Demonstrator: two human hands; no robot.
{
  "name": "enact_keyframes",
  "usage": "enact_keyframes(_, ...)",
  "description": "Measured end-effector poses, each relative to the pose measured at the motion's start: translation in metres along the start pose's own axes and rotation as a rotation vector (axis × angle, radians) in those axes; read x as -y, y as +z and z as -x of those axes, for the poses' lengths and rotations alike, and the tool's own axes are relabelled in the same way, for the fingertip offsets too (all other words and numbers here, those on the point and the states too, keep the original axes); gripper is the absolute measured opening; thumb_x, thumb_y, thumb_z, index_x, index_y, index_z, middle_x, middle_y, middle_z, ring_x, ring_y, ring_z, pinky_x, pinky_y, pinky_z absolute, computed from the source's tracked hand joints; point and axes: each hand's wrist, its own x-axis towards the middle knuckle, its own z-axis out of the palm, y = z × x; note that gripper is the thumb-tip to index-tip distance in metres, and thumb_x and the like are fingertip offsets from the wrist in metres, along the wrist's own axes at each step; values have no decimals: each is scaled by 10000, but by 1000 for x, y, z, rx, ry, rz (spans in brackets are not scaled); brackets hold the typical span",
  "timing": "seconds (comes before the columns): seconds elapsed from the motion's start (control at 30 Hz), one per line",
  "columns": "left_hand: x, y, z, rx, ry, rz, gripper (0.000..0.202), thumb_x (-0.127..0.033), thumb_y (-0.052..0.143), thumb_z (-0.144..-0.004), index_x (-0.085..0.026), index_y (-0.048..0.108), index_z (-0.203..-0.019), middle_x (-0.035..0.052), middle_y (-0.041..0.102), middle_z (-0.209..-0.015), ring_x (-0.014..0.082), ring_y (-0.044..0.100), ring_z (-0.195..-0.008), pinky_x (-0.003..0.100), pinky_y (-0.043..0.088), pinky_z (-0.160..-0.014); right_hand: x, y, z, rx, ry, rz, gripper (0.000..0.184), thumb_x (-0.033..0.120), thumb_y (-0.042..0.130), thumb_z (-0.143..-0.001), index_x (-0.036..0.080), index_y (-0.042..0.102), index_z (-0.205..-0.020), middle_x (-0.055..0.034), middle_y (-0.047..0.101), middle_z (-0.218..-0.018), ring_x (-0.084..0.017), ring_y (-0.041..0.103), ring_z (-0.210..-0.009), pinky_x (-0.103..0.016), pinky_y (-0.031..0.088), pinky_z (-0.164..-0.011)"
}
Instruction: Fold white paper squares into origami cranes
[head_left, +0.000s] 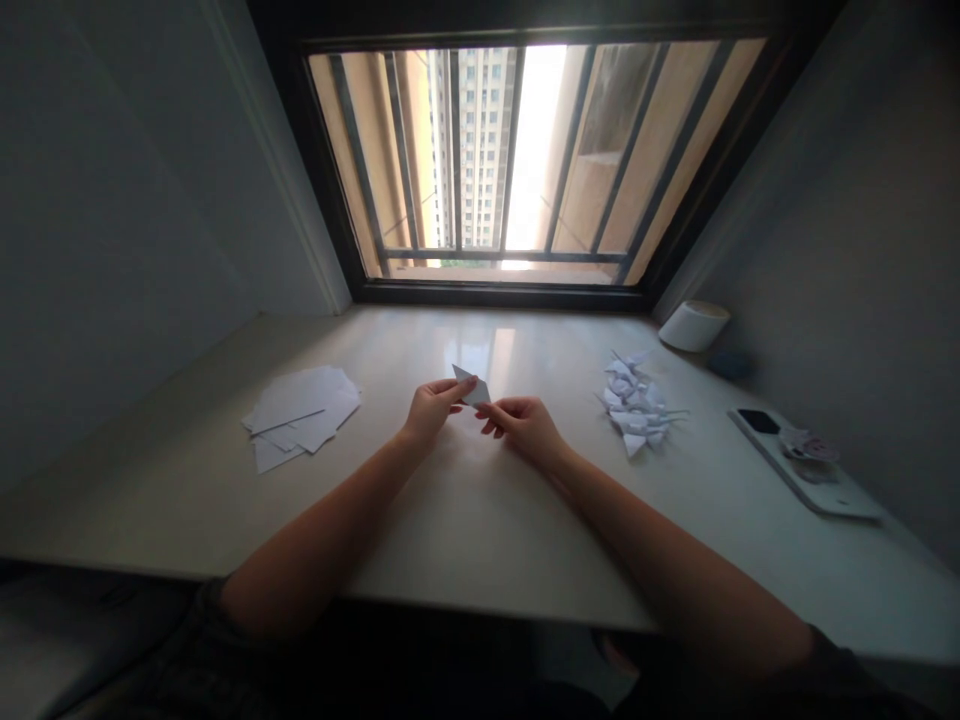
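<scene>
A small folded piece of white paper [474,388] is held above the middle of the white tabletop, with a pointed corner toward the upper left. My left hand [433,408] pinches it from the left, thumb lying on its face. At its lower right corner, my right hand [521,420] is closed on the edge between thumb and fingers. Loose white paper sheets [304,408] lie overlapped to the left of my hands. To the right sits a heap of folded white paper pieces [636,405], several of them pointed.
A phone [799,470] lies at the right with a round ornament on its back. Behind it stand a white cylinder [694,326], tipped over, and a dark small object [729,363] by the wall. A barred window [502,293] closes off the tabletop's far side.
</scene>
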Motion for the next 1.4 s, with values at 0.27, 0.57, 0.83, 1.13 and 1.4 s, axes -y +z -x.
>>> enact_keyframes(0.27, 4, -3, -3, -19, -1, 58, 363, -526, 745, -645, -175, 732, -739, 58, 688, -733, 162, 586, -674, 297, 396, -681, 0, 3, 0, 32, -68, 15, 394, 555, 639, -756, 177, 739, -801, -42, 699, -644, -132, 583, -562, -269, 481, -582)
enact_keyframes(0.57, 6, 0, -4, -48, 13, 64, 388, -545, 738, -652, -169, 723, -745, 54, 679, -747, 155, 577, -695, 276, 391, -663, 6, -4, 5, -33, -238, 399, 340, 454, 513, -893, 204, 698, -758, -12, 674, -597, -125, 566, -528, -254, 432, -598)
enact_keyframes(0.83, 2, 1, -2, 75, 230, -6, 330, -491, 708, -717, -176, 732, -810, 36, 686, -760, 161, 575, -729, 300, 417, -750, 4, -1, 3, -56, -204, 59, 463, 596, 493, -854, 187, 695, -773, -67, 710, -746, -160, 606, -631, -292, 467, -628)
enact_keyframes(1.13, 2, 5, 1, 183, 230, -22, 369, -451, 738, -701, -174, 723, -944, 96, 692, -1049, 216, 615, -946, 331, 441, -861, 2, -4, -3, 85, 61, -390, 429, 539, 720, -690, 208, 713, -964, -51, 701, -836, -132, 600, -680, -278, 485, -651)
enact_keyframes(1.4, 8, 4, -1, 145, 153, -62, 497, -602, 614, -760, -162, 735, -954, 98, 714, -875, 204, 634, -840, 313, 448, -751, -2, -3, -5, -226, -56, -273, 496, 470, 777, -627, 181, 686, -1019, -29, 687, -750, -126, 557, -612, -289, 478, -614)
